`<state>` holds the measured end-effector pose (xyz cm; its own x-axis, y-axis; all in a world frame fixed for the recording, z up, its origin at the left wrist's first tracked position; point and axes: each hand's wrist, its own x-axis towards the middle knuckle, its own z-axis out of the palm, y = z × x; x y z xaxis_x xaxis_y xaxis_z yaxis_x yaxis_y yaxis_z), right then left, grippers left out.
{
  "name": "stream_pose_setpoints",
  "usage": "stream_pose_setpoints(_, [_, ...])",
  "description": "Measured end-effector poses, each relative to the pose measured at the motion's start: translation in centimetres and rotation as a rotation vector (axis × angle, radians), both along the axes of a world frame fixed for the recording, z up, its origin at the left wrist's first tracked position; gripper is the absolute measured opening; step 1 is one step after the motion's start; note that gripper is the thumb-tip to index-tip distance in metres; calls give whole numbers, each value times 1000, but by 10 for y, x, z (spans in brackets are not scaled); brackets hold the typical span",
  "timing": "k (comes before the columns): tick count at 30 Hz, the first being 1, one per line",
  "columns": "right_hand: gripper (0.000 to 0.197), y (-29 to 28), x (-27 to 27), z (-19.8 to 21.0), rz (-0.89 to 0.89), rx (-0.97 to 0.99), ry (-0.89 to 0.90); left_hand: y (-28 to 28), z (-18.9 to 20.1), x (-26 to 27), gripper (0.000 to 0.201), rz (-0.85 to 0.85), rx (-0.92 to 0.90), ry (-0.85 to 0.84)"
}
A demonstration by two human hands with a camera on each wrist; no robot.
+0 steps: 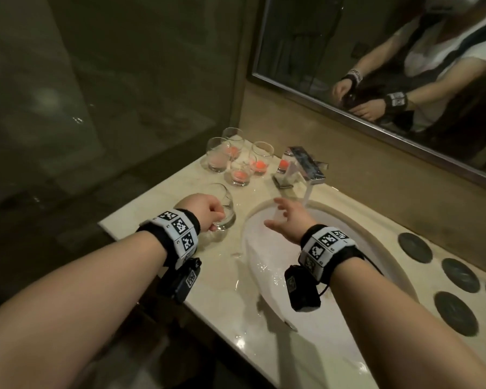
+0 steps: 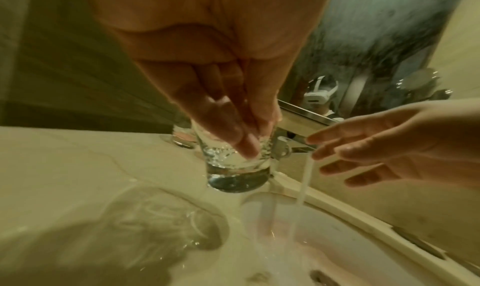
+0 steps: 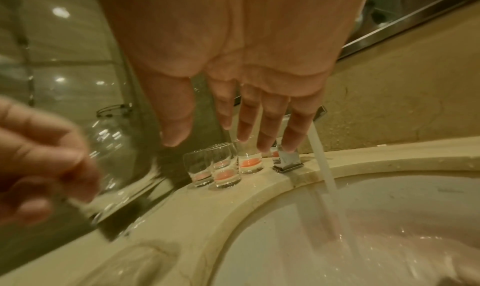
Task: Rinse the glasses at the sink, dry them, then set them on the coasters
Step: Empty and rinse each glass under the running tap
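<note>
The left hand (image 1: 205, 210) grips a clear rounded tumbler (image 1: 222, 206) with its fingers curled round it, over the pale marble counter (image 1: 157, 209) just left of the oval white basin (image 1: 278, 276). The right hand (image 1: 288, 220) hovers above the basin with fingers spread and holds nothing, close beside the stream of running water (image 1: 307, 196) from the square chrome tap (image 1: 306, 164). Dark round coasters (image 1: 458, 279) line the counter's right side. Farther back, a cluster of clear glasses with pink-orange residue (image 1: 240, 161) crowds the corner beside the tap, under the framed mirror (image 1: 376, 51).
</note>
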<state>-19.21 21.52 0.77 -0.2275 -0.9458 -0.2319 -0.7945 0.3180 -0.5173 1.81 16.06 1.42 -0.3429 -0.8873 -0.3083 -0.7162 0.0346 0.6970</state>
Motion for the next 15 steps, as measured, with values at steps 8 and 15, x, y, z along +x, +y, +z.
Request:
stream_pose_setpoints(8, [53,-21,-4,-17,12,25,6,-40,6,23,18,-73,-66,-447])
stream_pose_setpoints(15, [45,-43,-8,-29,-24,32,-4,-69,0,30,23,-172,-15,-650])
